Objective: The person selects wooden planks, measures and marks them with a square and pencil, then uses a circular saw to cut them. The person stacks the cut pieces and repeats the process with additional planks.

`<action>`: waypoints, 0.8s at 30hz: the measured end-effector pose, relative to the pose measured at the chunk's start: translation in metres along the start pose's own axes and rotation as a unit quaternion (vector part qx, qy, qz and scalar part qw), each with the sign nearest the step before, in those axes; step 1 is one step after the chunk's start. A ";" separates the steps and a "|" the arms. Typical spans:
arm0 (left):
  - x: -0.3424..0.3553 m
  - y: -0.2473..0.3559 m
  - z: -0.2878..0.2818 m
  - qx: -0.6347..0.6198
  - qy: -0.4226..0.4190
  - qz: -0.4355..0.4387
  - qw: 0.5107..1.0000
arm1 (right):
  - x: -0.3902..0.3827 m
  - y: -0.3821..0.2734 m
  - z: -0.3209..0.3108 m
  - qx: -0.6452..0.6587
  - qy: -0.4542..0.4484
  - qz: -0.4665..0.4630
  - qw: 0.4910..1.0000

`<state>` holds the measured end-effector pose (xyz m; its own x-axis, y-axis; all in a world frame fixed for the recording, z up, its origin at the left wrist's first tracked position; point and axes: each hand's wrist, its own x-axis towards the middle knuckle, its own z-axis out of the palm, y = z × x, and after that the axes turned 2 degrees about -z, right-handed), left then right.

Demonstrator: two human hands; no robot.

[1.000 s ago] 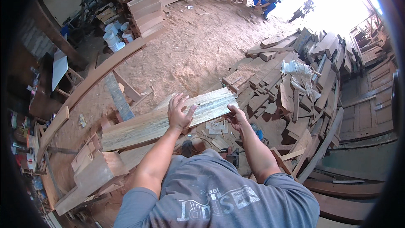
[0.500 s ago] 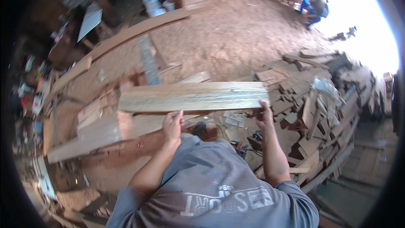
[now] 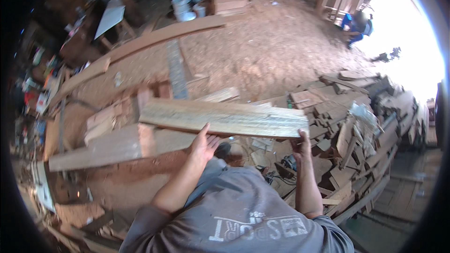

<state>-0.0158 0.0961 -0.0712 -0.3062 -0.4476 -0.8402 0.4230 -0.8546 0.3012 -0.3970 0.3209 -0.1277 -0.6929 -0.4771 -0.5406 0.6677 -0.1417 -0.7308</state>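
A long pale wooden board [image 3: 225, 116] with rough grain lies across the view in front of my body, its right end tilted nearer to me. My right hand [image 3: 301, 146] grips the near corner at that end, thumb at the edge and fingers mostly hidden underneath. Under the near edge, left of the middle, my left hand [image 3: 204, 147] holds the board with its palm turned up, the thumb against the edge and the fingers loosely bent. The board's left end reaches over lumber on the work area.
Thick planks [image 3: 101, 152] lie to the left. Scrap wood [image 3: 347, 126] is heaped at the right, with a power tool [image 3: 287, 166] and cord near my right forearm. White buckets [image 3: 182, 7] stand farther back. Another person [image 3: 358, 28] sits by the bright opening.
The board's right end has swung nearer to me, so the board now slants. My left hand has loosened from a closer curl, turning its palm up. The view has shifted slightly.
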 end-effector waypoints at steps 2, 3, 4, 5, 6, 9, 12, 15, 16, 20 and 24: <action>0.003 -0.004 0.007 -0.033 0.004 -0.001 0.999 | -0.008 0.000 0.006 0.002 -0.003 -0.005 1.000; 0.008 -0.005 0.006 -0.051 0.028 0.011 0.998 | -0.014 0.002 0.011 0.002 -0.010 0.002 1.000; 0.016 -0.008 0.006 -0.064 0.048 0.011 0.997 | -0.021 -0.002 0.012 -0.009 0.005 0.005 1.000; 0.023 -0.012 0.004 -0.057 0.023 0.023 0.998 | -0.028 -0.006 0.014 -0.011 -0.001 0.003 1.000; 0.026 -0.013 0.000 -0.050 0.001 0.037 0.998 | -0.037 -0.006 0.018 -0.005 -0.002 -0.005 1.000; 0.024 -0.017 0.009 -0.056 0.000 0.069 0.996 | -0.053 -0.005 0.012 0.012 0.019 -0.025 0.999; 0.006 -0.014 0.018 -0.058 -0.008 0.109 0.992 | -0.069 0.003 0.004 0.054 0.013 -0.036 0.998; -0.007 0.006 0.032 -0.032 -0.101 0.182 0.978 | -0.094 0.010 0.010 0.114 -0.012 -0.031 0.993; -0.014 0.016 0.044 -0.033 -0.104 0.216 0.970 | -0.102 0.014 0.014 0.136 -0.015 -0.031 0.990; -0.070 0.059 0.115 -0.019 -0.115 0.325 0.939 | -0.124 0.033 0.045 0.240 -0.049 -0.021 0.969; -0.130 0.095 0.176 0.025 -0.157 0.425 0.891 | -0.121 0.057 0.067 0.287 -0.118 0.030 0.950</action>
<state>-0.0864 0.0269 0.1460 -0.1212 -0.9835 -0.1340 0.5792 -0.1797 0.7951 -0.2571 0.3127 -0.0762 -0.6139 -0.6703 -0.4169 0.7894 -0.5251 -0.3181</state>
